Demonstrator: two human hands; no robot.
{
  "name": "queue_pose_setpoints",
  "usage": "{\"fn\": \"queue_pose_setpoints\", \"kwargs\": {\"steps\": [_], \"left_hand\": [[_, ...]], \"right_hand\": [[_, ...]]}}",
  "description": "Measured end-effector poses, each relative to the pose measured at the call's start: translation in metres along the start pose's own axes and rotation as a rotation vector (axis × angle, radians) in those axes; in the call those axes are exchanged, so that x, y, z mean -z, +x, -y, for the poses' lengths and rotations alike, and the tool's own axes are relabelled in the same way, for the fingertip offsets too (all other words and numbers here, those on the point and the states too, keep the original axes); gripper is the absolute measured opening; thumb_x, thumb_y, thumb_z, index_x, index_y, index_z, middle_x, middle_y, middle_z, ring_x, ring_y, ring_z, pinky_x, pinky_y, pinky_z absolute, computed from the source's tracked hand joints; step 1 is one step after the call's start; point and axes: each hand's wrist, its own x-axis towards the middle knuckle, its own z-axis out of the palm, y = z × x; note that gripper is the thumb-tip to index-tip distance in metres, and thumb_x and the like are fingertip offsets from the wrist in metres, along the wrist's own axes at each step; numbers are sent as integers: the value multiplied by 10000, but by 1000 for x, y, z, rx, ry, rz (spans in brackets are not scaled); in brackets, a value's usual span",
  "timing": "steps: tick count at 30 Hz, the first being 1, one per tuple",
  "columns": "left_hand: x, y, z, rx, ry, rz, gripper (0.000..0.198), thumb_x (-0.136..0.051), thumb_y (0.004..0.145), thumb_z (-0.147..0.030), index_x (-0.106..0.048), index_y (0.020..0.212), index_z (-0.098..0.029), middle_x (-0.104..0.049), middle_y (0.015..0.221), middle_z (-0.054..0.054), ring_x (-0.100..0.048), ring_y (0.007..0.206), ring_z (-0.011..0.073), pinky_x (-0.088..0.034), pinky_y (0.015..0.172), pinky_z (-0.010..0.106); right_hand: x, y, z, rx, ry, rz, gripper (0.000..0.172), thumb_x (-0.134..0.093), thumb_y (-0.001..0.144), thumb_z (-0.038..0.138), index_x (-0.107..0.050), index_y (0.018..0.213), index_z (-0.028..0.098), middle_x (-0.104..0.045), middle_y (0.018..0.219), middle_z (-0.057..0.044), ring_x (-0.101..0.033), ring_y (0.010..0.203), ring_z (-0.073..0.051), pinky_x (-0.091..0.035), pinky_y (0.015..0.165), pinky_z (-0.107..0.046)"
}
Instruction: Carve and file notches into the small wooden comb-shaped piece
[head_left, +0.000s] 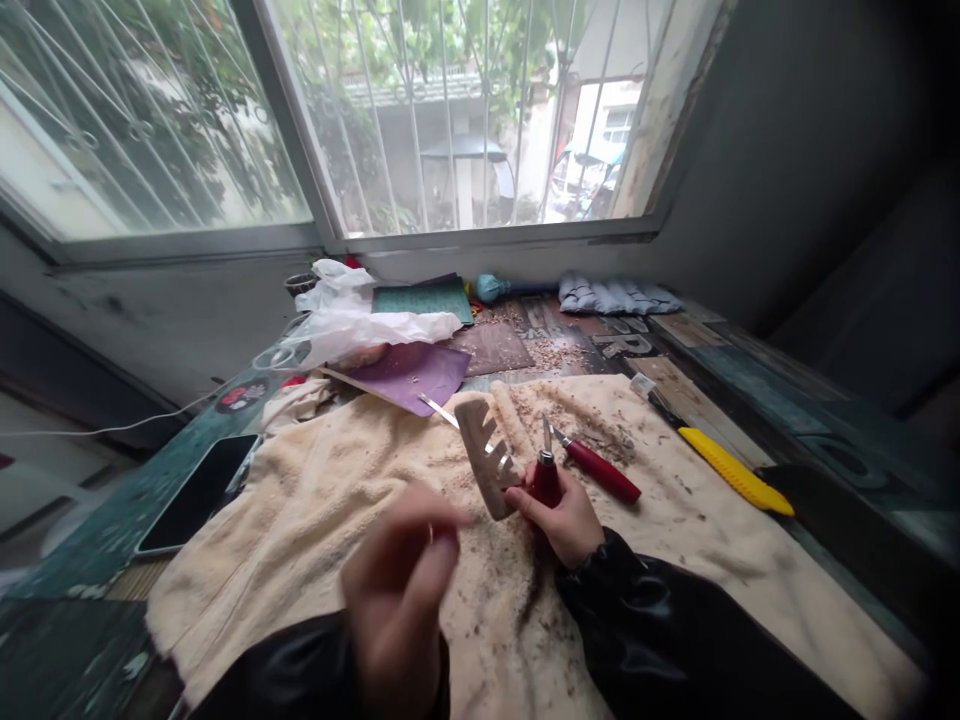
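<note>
My right hand (564, 515) is closed around a red-handled carving knife (546, 480), its short blade pointing up and away. Its thumb and fingertips also pinch the lower end of a wooden comb (480, 460) with several thick teeth facing right. My left hand (405, 590) is to the left of the comb, in front of it, apart from the wood; its fingers look curled but are smeared by motion. A narrow shiny metal strip (439, 410) shows behind the comb. Just right of my right hand, a second red-handled knife (606, 472) lies on the cloth.
A cream towel (300, 520) with wood shavings covers the table front. A yellow utility knife (724, 470) lies at right, a phone (196, 495) at left. Purple sheet (420, 378), white plastic bag (360, 325) and green mat (424, 300) are farther back, below a barred window.
</note>
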Motion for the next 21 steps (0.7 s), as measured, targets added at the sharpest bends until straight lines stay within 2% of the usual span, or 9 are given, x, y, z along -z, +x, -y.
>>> {"fn": "queue_pose_setpoints", "kwargs": {"steps": [1,4,6,8,11,15,17,21], "left_hand": [[-6,15,10,-38,23,-46,218,-649,697,-242,-622,912,-218,-586,845,-3,-525,821,127,-436,704,207],[-19,45,41,182,70,-13,328,-621,721,-255,-561,1042,-224,-584,974,11,-530,896,123,-431,737,206],[-23,49,57,346,-11,210,308,-580,757,-320,-565,1020,-161,-612,983,58,-560,926,160,-444,799,263],[-23,46,65,383,-32,270,326,-599,741,-355,-574,977,-132,-641,905,67,-597,869,175,-460,792,283],[-21,39,69,359,-75,264,332,-614,731,-369,-563,951,-125,-650,877,69,-622,838,187,-480,782,300],[-17,38,68,373,-156,268,324,-582,759,-376,-508,967,-139,-648,811,61,-640,772,183,-509,719,310],[-15,40,66,367,-145,232,329,-587,752,-382,-483,964,-152,-636,777,46,-641,720,172,-522,662,299],[-12,42,63,437,-139,162,366,-597,725,-423,-431,941,-180,-592,752,8,-615,557,135,-520,510,269]], "right_hand": [[0,0,1,0,9,4,369,-728,572,369,-436,708,190,-498,608,48,-400,393,-53,-336,357,-209],[1,0,3,29,-13,37,358,-727,570,375,-448,699,193,-517,619,36,-432,426,-70,-370,384,-222],[2,1,4,63,-43,74,343,-735,559,364,-462,674,190,-534,631,21,-483,505,-97,-427,467,-242],[3,1,5,76,-56,119,324,-735,562,350,-471,660,190,-540,632,17,-516,574,-116,-459,557,-261],[2,-1,7,68,-62,169,301,-721,586,351,-474,656,194,-559,654,10,-532,600,-124,-459,592,-262],[0,-7,8,47,-93,141,264,-638,680,421,-512,693,189,-531,585,27,-451,446,-85,-377,445,-230],[0,-9,7,49,-108,148,262,-569,738,444,-538,737,184,-500,536,35,-406,398,-76,-340,413,-227],[3,-9,5,71,-162,127,267,-509,774,449,-529,737,185,-484,539,24,-436,434,-96,-342,433,-235]]}}
